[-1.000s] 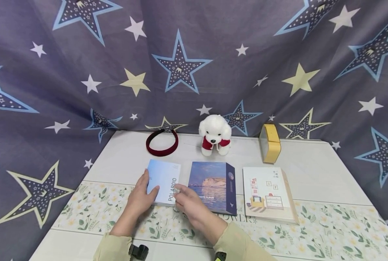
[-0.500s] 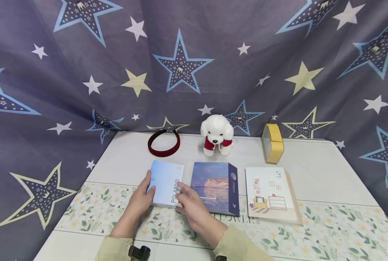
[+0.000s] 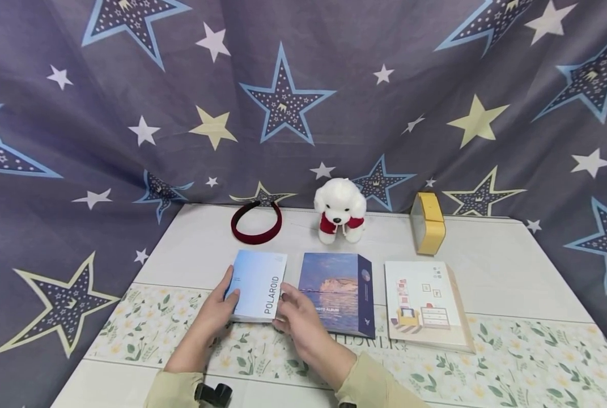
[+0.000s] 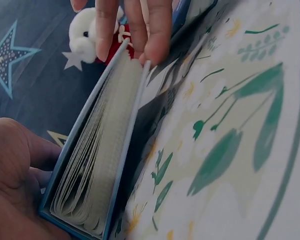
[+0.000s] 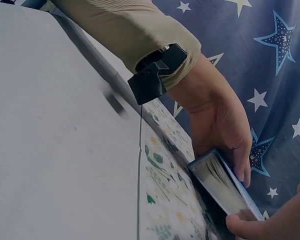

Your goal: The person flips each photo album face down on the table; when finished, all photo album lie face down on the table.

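Note:
A light-blue photo album (image 3: 257,283) marked POLAROID lies at the centre left, tilted slightly up from the table. Its cream pages (image 4: 97,160) show between the covers in the left wrist view. My left hand (image 3: 216,306) grips the spine side, with the thumb on the front cover. At the opposite edge, my right hand (image 3: 300,317) holds the covers near the lower corner with its fingertips. Close by on the right lies a dark-blue photo album (image 3: 334,294) with a cliff picture, and beyond it a white album (image 3: 420,303) with a room drawing.
Behind the albums stand a dark-red headband (image 3: 257,229), a white plush dog (image 3: 340,209) in a red top and a yellow box-like object (image 3: 428,224). A star-patterned curtain (image 3: 303,158) hangs along the back edge of the table (image 3: 492,255).
The light-blue album stays between both hands and has shifted only slightly. The right fingers have moved a little along its right edge. The head view has drifted a little.

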`<state>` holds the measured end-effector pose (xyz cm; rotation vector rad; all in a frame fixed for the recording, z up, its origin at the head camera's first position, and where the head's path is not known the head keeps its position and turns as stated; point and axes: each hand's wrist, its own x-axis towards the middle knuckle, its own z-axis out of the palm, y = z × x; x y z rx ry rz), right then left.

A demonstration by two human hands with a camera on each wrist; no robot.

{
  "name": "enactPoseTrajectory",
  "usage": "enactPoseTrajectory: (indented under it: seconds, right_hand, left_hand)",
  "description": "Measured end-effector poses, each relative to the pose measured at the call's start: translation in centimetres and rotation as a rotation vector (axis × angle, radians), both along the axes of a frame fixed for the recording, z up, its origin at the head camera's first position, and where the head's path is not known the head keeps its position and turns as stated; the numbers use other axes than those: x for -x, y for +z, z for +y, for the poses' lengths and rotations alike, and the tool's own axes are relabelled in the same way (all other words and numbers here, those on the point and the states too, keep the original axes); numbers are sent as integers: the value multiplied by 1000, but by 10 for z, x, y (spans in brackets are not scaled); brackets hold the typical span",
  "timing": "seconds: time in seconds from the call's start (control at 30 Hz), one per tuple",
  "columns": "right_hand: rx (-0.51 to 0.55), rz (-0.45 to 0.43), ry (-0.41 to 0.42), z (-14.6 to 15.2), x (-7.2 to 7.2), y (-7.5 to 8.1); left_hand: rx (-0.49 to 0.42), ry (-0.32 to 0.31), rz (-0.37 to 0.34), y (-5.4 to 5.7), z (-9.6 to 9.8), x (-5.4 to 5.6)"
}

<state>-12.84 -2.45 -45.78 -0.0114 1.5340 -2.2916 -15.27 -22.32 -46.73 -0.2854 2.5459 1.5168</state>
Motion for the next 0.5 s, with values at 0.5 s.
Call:
enactPoseTrajectory:
  seconds: [0.5]
  right_hand:
    - [67, 39, 13, 11, 4, 2]
  left_hand:
    - [-4, -2, 56, 0, 21, -6]
